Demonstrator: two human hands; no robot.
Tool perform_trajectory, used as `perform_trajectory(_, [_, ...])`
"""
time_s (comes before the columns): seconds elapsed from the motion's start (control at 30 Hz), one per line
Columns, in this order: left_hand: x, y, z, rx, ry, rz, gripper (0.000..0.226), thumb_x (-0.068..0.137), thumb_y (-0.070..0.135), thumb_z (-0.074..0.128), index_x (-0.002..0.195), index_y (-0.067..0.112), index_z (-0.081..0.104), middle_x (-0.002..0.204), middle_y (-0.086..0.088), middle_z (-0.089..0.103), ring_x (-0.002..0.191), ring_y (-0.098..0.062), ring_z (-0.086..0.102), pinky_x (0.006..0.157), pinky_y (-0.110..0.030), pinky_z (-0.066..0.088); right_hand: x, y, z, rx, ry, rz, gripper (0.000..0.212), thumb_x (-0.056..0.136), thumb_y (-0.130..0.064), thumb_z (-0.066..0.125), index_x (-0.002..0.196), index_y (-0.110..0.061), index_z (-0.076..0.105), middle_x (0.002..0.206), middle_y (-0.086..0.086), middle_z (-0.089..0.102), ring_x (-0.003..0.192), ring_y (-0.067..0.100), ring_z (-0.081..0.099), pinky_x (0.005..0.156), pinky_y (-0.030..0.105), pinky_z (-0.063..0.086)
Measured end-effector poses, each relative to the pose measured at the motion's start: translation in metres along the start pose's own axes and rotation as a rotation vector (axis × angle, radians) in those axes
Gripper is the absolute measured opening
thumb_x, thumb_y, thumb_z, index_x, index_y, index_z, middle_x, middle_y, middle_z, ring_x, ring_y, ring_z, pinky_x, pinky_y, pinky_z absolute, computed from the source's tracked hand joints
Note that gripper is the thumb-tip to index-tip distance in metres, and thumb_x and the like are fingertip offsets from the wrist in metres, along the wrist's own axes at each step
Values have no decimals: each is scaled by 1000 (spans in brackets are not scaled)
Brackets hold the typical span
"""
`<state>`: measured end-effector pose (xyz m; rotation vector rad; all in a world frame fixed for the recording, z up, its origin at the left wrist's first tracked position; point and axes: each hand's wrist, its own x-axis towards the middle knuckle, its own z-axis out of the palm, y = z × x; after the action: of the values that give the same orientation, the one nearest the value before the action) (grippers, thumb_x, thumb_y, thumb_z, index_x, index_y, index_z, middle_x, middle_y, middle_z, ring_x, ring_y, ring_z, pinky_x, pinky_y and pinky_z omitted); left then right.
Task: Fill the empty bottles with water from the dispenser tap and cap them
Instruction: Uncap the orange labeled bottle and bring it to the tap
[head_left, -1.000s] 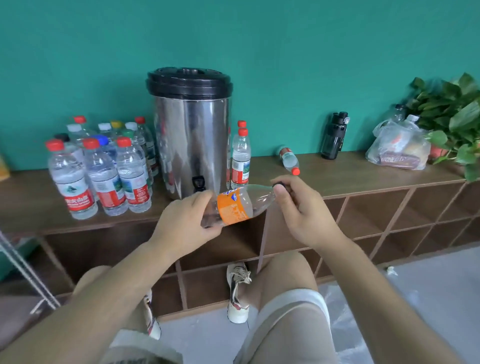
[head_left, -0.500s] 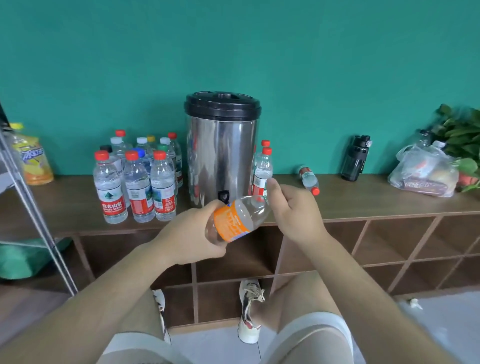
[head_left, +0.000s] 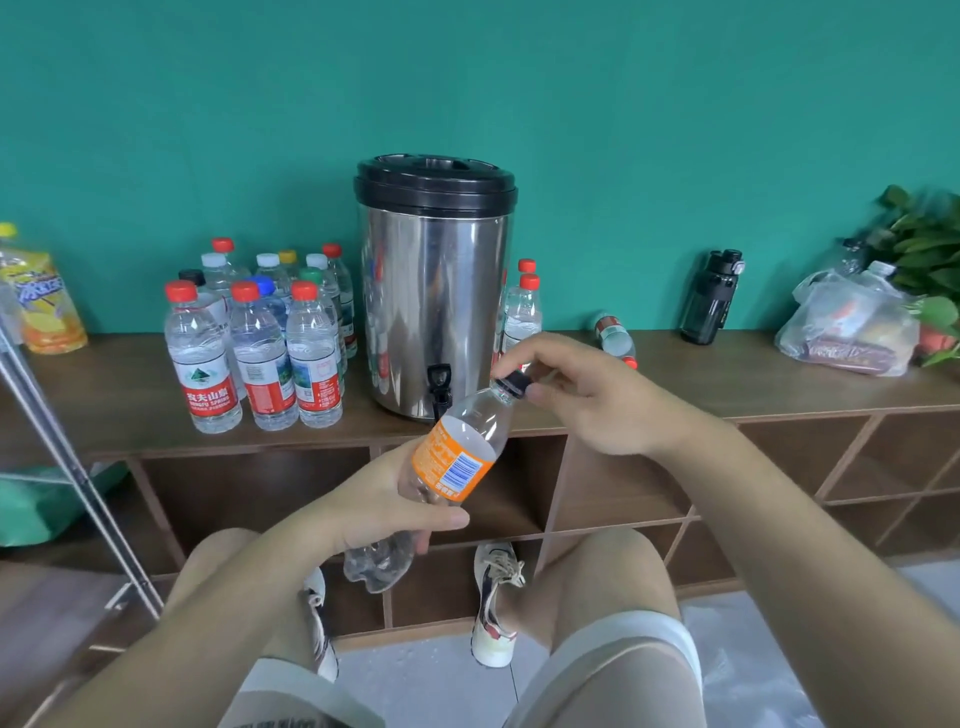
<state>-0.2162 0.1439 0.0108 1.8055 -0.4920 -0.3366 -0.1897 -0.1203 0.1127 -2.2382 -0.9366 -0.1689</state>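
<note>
My left hand (head_left: 384, 506) grips a clear plastic bottle with an orange label (head_left: 453, 460), tilted with its neck up and to the right. It looks empty. The fingers of my right hand (head_left: 587, 392) pinch the bottle's black cap (head_left: 513, 383) at the neck. Just behind the bottle stands a steel dispenser (head_left: 434, 291) with a black lid, and its black tap (head_left: 439, 383) sits low on the front. The bottle is in front of the tap, a little to its right, not under it.
Several capped water bottles (head_left: 254, 348) stand left of the dispenser on the wooden shelf top (head_left: 727, 384). Two more bottles (head_left: 523, 312) stand at its right, one lies on its side (head_left: 613, 332). A black flask (head_left: 710, 296), a plastic bag (head_left: 847, 332) and a plant (head_left: 924, 244) are at right.
The bottle has swung more upright and its base has dropped lower. My right hand has opened around the cap, which now shows between the fingertips. The view has shifted left and down.
</note>
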Motion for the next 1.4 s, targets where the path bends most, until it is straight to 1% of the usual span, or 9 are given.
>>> perform_trajectory(0.1, [7, -21, 6, -64, 50, -16, 45, 78, 29, 88, 112, 40, 62, 84, -11, 68, 64, -35, 65, 70, -33, 54, 11, -1, 6, 29, -37, 68, 24, 100, -14, 68, 121, -27, 68, 115, -13, 66, 91, 11, 61, 83, 28, 51])
perform_trajectory(0.2, [16, -40, 8, -122, 101, -17, 48, 77, 27, 89, 114, 41, 61, 84, -9, 70, 65, -34, 65, 72, -38, 56, 28, 8, 19, -96, -8, 100, 18, 102, -36, 65, 115, -26, 70, 93, -4, 67, 73, 10, 55, 72, 23, 46])
perform_trajectory(0.27, [23, -55, 10, -124, 117, -22, 51, 78, 23, 89, 118, 37, 59, 83, -9, 71, 67, -32, 66, 72, -39, 58, 41, 17, 28, -160, -54, 104, 15, 102, -32, 67, 111, -20, 71, 82, -3, 63, 69, 7, 53, 67, 19, 42])
perform_trajectory(0.43, [26, -98, 20, -213, 155, -122, 49, 80, -6, 79, 117, 19, 59, 79, -14, 69, 73, -25, 65, 74, -35, 58, 63, 43, 49, -129, -236, 151, 25, 100, -13, 67, 112, -34, 65, 96, -11, 56, 83, 7, 53, 79, 22, 42])
perform_trajectory(0.6, [35, -144, 38, -287, 194, -242, 52, 80, -8, 78, 122, 13, 58, 83, -3, 67, 80, -17, 65, 71, -31, 54, 78, 60, 56, -22, -93, 182, 23, 104, -5, 53, 113, -25, 61, 100, 1, 60, 79, 5, 52, 73, 13, 43])
perform_trajectory(0.73, [58, -164, 41, -284, 345, -331, 56, 74, -1, 85, 120, 18, 61, 88, -4, 74, 79, -7, 70, 69, -15, 52, 91, 64, 69, 27, 92, 245, 22, 102, 0, 38, 100, -10, 57, 79, 2, 55, 61, 4, 45, 59, 18, 37])
perform_trajectory(0.87, [78, -182, 40, -305, 407, -363, 59, 69, 9, 90, 118, 25, 62, 97, -1, 76, 92, -15, 73, 82, -27, 57, 104, 77, 78, -104, 131, 202, 10, 105, -15, 48, 97, -11, 53, 84, -5, 51, 72, 2, 47, 67, 17, 35])
perform_trajectory(1.2, [104, -192, 36, -297, 492, -359, 59, 67, 12, 92, 114, 30, 60, 97, 8, 75, 91, -7, 72, 77, -22, 52, 138, 91, 84, -452, -135, 68, 41, 96, -46, 69, 118, -11, 63, 108, 3, 54, 95, 23, 55, 86, 35, 43])
perform_trajectory(1.4, [109, -191, 32, -270, 519, -349, 59, 68, 14, 91, 113, 31, 59, 98, 10, 73, 87, -3, 70, 76, -21, 50, 140, 97, 96, -500, -125, -18, 36, 93, -40, 75, 101, -8, 61, 106, 6, 55, 97, 31, 57, 85, 49, 47])
